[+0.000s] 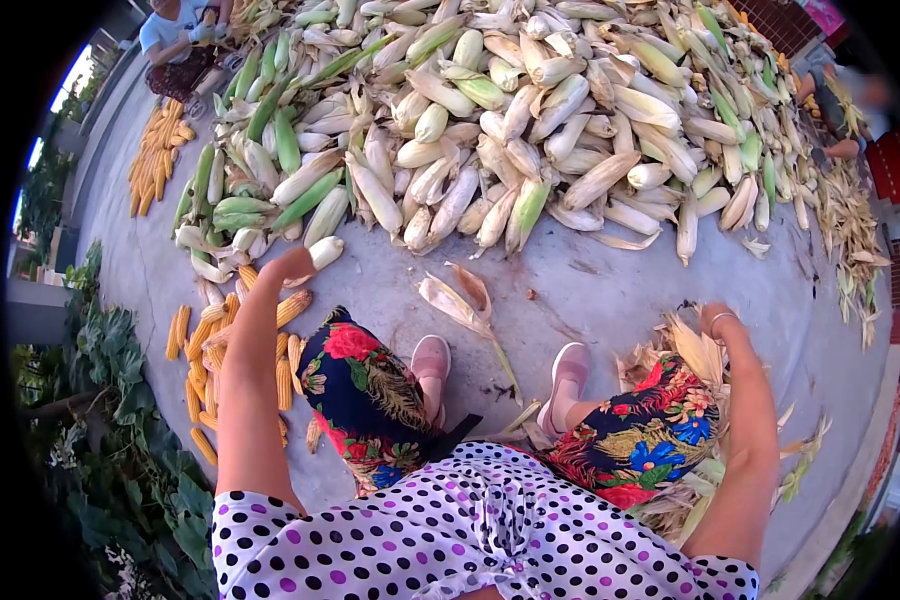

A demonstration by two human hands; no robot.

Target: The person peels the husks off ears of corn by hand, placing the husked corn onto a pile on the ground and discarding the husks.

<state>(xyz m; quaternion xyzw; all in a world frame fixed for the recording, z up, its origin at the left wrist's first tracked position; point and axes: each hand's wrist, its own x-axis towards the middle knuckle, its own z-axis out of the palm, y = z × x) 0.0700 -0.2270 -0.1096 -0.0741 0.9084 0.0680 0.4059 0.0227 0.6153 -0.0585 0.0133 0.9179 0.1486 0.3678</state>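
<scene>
My left hand [292,266] reaches forward at the near left edge of the big heap of unhusked corn [490,120]. Its fingers are closed round the end of a pale husked-over ear [325,252]. Off to the right, beside my right knee, my right hand [715,318] is at a pile of loose dry husks [698,348]; its fingers are mostly hidden, and whether they hold a husk is unclear. Peeled yellow cobs [208,350] lie on the ground beneath and left of my left forearm.
A torn husk [460,300] lies on the concrete before my shoes. A person [185,40] sits at the upper left near another row of peeled cobs [160,150]. Another person [840,110] is at the right edge by husks [850,235]. Green plants [130,450] border the left.
</scene>
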